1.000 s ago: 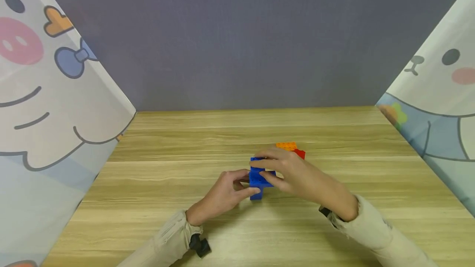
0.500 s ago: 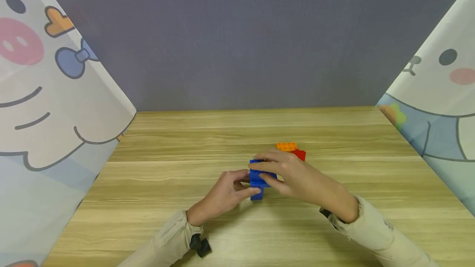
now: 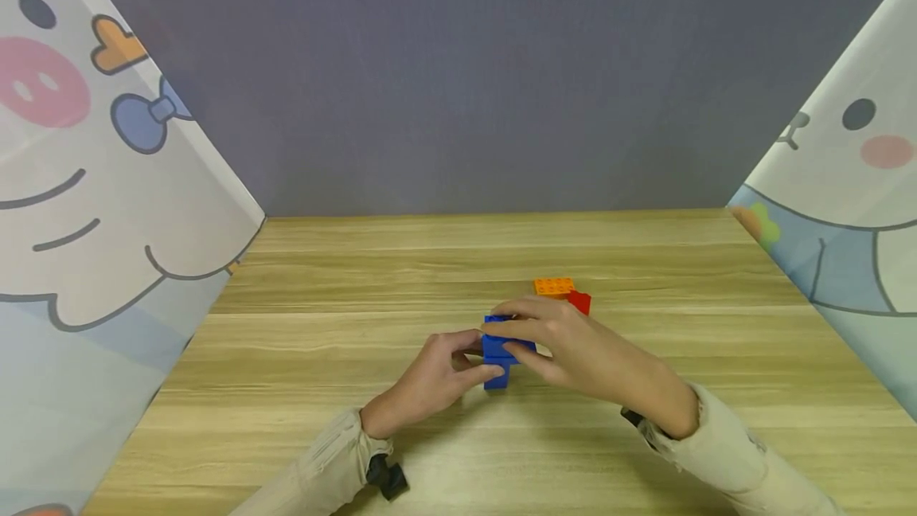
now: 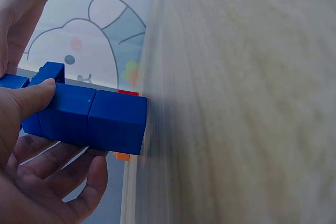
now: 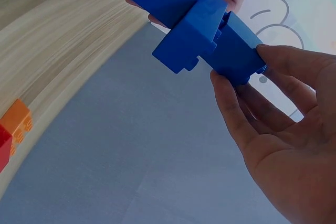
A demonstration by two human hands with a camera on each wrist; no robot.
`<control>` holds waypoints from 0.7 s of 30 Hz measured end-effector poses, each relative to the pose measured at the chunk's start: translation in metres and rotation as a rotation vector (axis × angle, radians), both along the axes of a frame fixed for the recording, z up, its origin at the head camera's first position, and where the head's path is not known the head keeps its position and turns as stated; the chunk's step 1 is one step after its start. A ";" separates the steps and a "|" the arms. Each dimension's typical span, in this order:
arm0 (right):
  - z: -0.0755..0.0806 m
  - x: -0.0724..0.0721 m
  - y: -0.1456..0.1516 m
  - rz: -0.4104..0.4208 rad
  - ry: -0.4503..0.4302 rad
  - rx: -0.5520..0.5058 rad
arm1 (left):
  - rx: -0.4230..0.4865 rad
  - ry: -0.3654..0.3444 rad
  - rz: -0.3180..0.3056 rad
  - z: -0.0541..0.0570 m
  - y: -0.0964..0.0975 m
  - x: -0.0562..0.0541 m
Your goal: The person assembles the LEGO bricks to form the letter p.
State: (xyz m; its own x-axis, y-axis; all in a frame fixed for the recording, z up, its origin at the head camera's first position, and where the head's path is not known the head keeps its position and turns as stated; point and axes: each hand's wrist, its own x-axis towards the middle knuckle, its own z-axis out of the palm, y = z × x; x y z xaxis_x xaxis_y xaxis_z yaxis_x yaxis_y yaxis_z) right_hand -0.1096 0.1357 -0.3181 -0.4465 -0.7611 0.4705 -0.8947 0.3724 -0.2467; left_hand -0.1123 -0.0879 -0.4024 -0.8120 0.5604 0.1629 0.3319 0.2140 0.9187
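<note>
A stack of blue toy building bricks (image 4: 118, 121) stands upright at the middle of the table, with one longer brick (image 5: 191, 32) jutting out to the right near its top. My left hand (image 3: 430, 377) holds the stack from the left, thumb on the near side and fingers behind. My right hand (image 3: 576, 341) comes in from above right and pinches the top blue brick (image 5: 233, 51) between thumb and fingers. That brick sits right at the studs of the jutting one, a narrow dark gap showing at one edge in the right wrist view. My right fingers partly hide it in the head view.
Behind my right hand, an orange studded brick (image 3: 554, 286) and a red brick (image 3: 579, 302) lie close together on the wooden table (image 3: 322, 277). A grey panel (image 3: 458, 86) rises at the back, with cartoon-printed sheets on both sides.
My right hand has brought the top blue brick down onto the jutting brick, whose studs no longer show in the head view. My left hand keeps its hold on the stack.
</note>
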 end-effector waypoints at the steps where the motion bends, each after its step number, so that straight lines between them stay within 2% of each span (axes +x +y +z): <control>1: 0.000 0.000 0.000 0.004 -0.001 -0.002 | 0.003 -0.002 0.000 0.000 0.000 0.000; 10: -0.002 0.002 -0.002 0.014 0.007 -0.015 | 0.005 0.003 0.002 0.001 -0.001 0.000; 16: -0.003 0.001 -0.002 0.011 -0.018 -0.018 | 0.014 -0.017 -0.003 0.003 -0.001 0.001; 17: -0.004 0.000 -0.002 0.012 -0.020 -0.020 | 0.013 -0.021 -0.001 0.006 0.000 0.002; 21: -0.004 -0.001 -0.001 0.015 -0.014 -0.021 | 0.005 -0.025 0.006 0.007 0.001 0.002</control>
